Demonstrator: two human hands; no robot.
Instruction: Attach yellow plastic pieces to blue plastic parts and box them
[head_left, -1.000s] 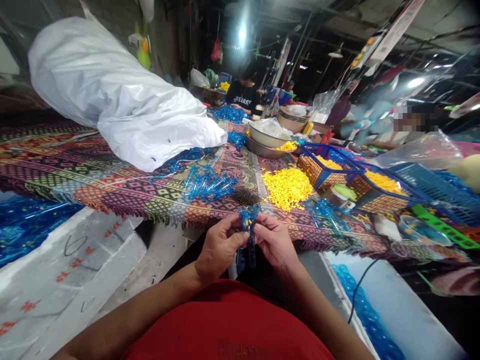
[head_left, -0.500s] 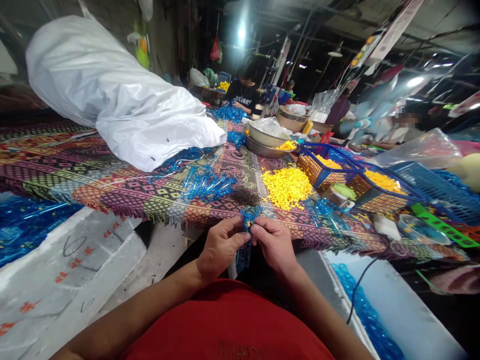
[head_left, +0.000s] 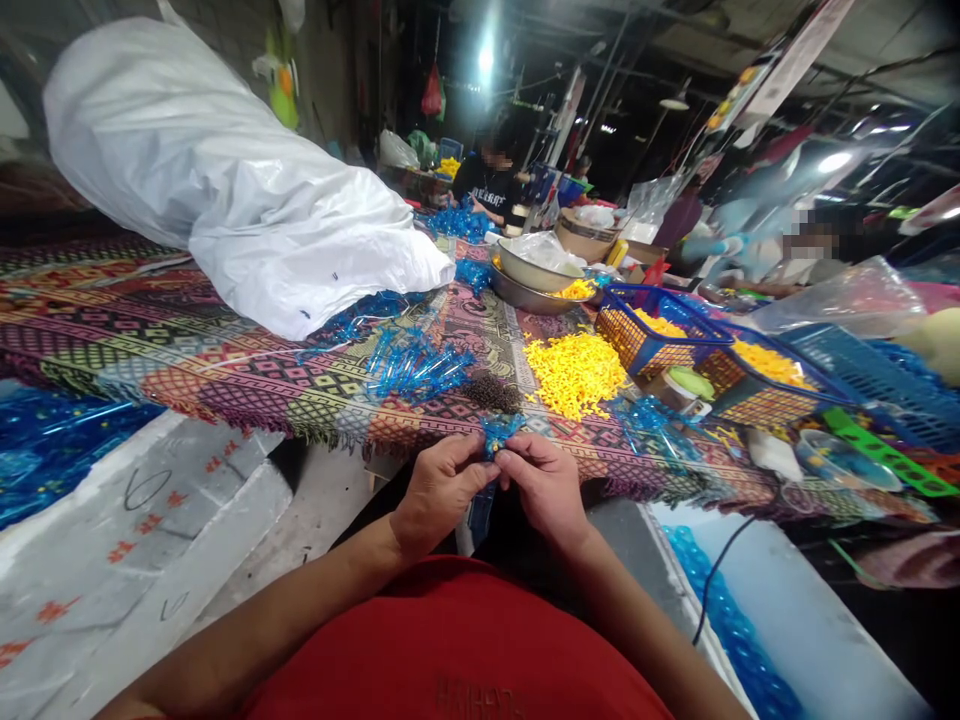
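Left hand (head_left: 439, 490) and right hand (head_left: 544, 487) are closed on a blue cellophane bundle (head_left: 498, 433), held over the edge of the woven cloth (head_left: 247, 395); more blue cellophane (head_left: 416, 365) is laid out, and yellow pieces (head_left: 574, 373) are left heaped.

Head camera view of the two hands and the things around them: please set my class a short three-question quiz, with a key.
1. True or false: the left hand and the right hand both hold the blue cellophane.
2. Multiple choice: what lies closest to the hands? A) the white plastic sack, B) the dark bristly clump, C) the metal bowl.
3. Fill in the blank: the heap of small yellow pieces lies on a patterned woven ____.

Key: 1 true; 2 B; 3 cloth.
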